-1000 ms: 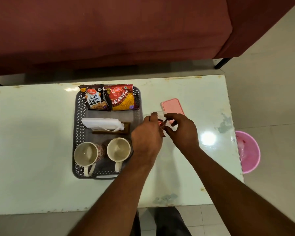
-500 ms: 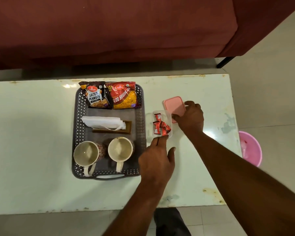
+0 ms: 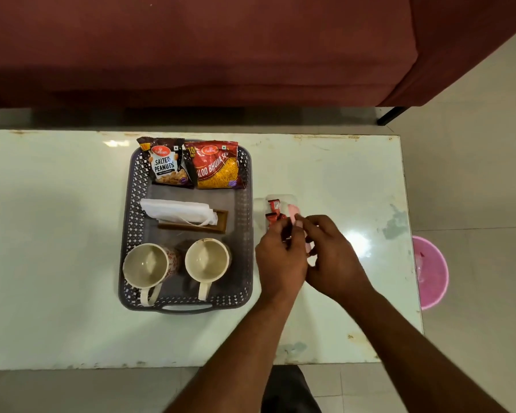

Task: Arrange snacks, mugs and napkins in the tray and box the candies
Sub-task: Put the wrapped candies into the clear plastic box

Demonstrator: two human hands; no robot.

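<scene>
A grey perforated tray (image 3: 245, 234) holds a salted peanuts packet (image 3: 164, 166), a red bhujia packet (image 3: 216, 168), white napkins (image 3: 176, 211) on a brown holder, and two cream mugs (image 3: 148, 266) (image 3: 207, 259). Right of the tray sits a small clear box (image 3: 261, 205) with red-wrapped candies (image 3: 273, 208) in it. My right hand (image 3: 331, 254) and my left hand (image 3: 280, 260) together grip the pink lid (image 3: 294, 214), tilted on edge over the near part of the box. Most of the lid is hidden by my fingers.
The pale green glass table (image 3: 57, 263) has its right edge close to my right arm. A pink bucket (image 3: 431, 272) stands on the floor to the right. A maroon sofa (image 3: 191, 46) runs along the far side.
My right hand picked the pink lid off the table and brought it toward me over the box. My left hand rose from the box's near edge to meet the lid.
</scene>
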